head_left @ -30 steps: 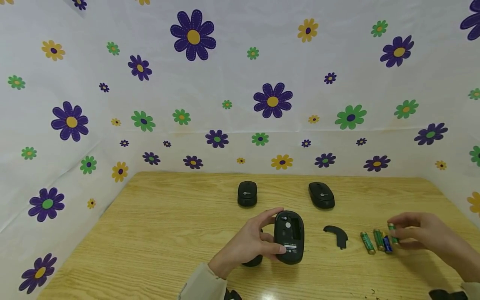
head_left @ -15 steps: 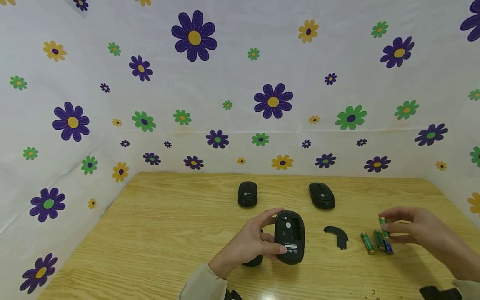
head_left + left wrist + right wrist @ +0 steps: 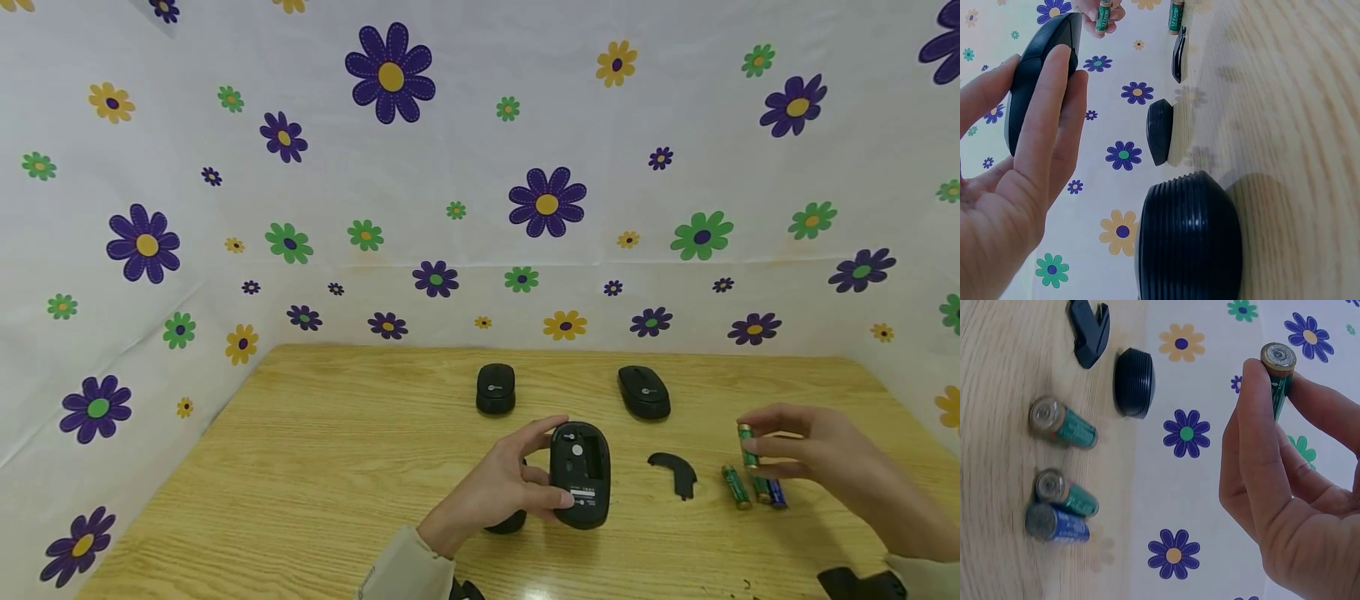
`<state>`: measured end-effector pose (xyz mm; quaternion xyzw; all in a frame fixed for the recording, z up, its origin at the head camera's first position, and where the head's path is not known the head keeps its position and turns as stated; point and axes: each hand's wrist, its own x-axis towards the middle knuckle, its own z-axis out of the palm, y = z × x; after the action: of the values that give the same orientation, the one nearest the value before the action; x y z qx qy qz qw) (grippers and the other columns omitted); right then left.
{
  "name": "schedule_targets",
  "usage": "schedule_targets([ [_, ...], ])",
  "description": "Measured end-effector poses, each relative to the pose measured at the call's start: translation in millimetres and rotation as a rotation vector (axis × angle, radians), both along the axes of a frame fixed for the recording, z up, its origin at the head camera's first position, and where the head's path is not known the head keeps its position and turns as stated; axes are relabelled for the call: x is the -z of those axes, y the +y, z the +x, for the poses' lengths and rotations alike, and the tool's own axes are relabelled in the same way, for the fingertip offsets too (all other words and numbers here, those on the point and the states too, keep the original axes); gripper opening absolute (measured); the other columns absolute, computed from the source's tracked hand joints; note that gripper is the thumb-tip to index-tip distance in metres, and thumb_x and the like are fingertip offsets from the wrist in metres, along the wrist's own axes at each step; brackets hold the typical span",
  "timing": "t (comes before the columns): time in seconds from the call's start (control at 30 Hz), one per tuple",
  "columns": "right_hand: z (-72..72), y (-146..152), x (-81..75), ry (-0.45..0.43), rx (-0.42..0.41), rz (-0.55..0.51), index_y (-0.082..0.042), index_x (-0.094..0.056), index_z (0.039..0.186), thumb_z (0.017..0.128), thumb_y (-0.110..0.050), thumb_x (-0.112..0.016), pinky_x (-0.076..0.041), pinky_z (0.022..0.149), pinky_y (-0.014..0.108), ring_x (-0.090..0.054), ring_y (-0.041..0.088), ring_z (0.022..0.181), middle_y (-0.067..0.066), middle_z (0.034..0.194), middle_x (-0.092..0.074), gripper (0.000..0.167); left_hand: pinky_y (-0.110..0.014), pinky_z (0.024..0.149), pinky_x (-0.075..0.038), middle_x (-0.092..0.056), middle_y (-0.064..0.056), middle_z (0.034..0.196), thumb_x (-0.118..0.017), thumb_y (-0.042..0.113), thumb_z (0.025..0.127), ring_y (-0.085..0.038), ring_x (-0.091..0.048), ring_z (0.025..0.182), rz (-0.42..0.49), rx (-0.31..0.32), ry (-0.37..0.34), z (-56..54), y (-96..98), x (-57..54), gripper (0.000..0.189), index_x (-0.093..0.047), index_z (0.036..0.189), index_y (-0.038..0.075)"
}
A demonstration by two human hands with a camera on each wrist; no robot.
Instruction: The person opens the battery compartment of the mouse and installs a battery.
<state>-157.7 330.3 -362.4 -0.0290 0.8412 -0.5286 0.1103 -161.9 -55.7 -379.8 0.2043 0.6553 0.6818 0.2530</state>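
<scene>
My left hand (image 3: 506,479) holds a black computer mouse (image 3: 581,517) by its sides, underside facing me, with its battery slot (image 3: 595,457) uncovered. In the left wrist view that mouse (image 3: 1029,81) is edge-on between thumb and fingers. My right hand (image 3: 817,446) pinches a green battery (image 3: 747,447) above the table; the right wrist view shows the battery's end (image 3: 1279,356) between thumb and fingertips. Below it lie two more green batteries, one apart (image 3: 736,487) and one (image 3: 1071,495) beside a blue battery (image 3: 1060,524). A curved black battery cover (image 3: 675,473) lies between the hands.
Two black mice stand at the back of the wooden table (image 3: 337,433), one at centre (image 3: 495,388) and one to the right (image 3: 643,392). Another dark mouse (image 3: 510,522) is partly hidden by my left hand. A flower-printed cloth (image 3: 450,150) closes off the back and sides.
My right hand has lifted the green battery from beside the others and carried it up and to the left. The left hand and its mouse stay in place.
</scene>
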Motion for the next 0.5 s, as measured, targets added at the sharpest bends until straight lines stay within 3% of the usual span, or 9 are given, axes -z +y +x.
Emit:
schedule_targets([
  [0.17, -1.9, -6.7, 0.2, -0.003, -0.018, -0.058, 0.021, -0.049, 0.13, 0.101, -0.004, -0.062, -0.062, 0.081, 0.038, -0.067, 0.01, 0.092, 0.005, 0.117, -0.06, 0.041, -0.04, 0.067, -0.064, -0.051, -0.012, 0.144, -0.071, -0.013, 0.084, -0.025, -0.072, 0.089, 0.005, 0.0, -0.007, 0.2, 0.4, -0.6, 0.082, -0.042, 0.155, 0.016],
  [0.5, -3.8, -24.3, -3.0, 0.022, -0.002, -0.077, 0.02, -0.049, 0.132, 0.1, -0.004, -0.062, -0.062, 0.081, 0.037, -0.068, 0.014, 0.091, 0.005, 0.116, -0.06, 0.042, -0.04, 0.068, -0.064, -0.051, -0.011, 0.142, -0.071, -0.011, 0.084, -0.023, -0.072, 0.088, 0.001, -0.003, -0.01, -1.0, 0.0, -0.2, 0.082, -0.043, 0.155, 0.017],
])
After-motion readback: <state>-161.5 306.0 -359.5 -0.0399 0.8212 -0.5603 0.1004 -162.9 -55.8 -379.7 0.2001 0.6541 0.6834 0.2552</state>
